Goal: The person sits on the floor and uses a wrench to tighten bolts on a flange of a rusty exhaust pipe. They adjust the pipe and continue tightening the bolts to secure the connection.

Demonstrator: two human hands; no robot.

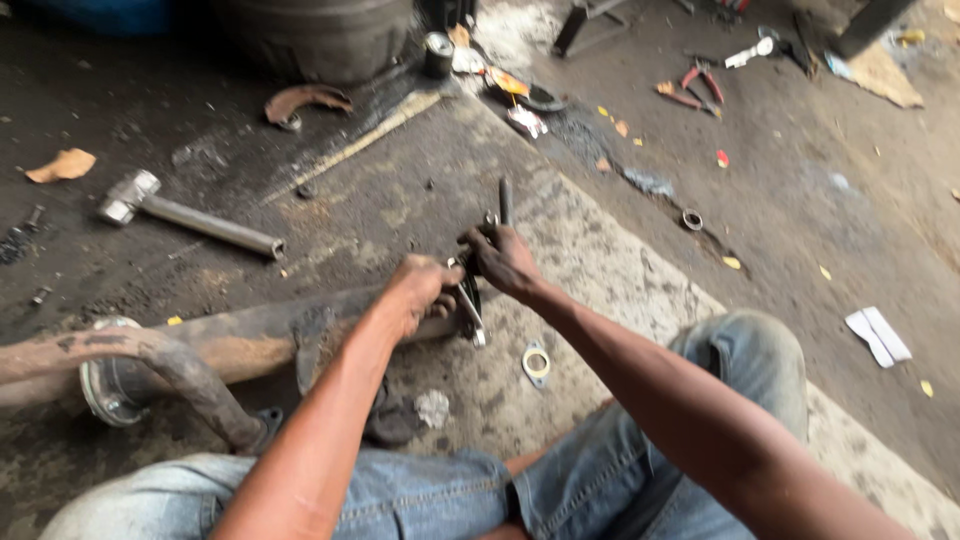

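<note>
both hands (pixel 455 275) grip wrench (pixel 470 305) at pipe (pixel 240 345) end.

The floor (pixel 620 260) is showing as rough, stained concrete, darkening with oil and grime toward the left. A pale diagonal edge is running across it from upper centre to lower right. Daylight is falling from the upper right, leaving the upper left in shadow. Dry leaves (pixel 62 165) and small scraps are lying scattered about. A dark round container (pixel 315 35) is standing at the top edge.
</note>
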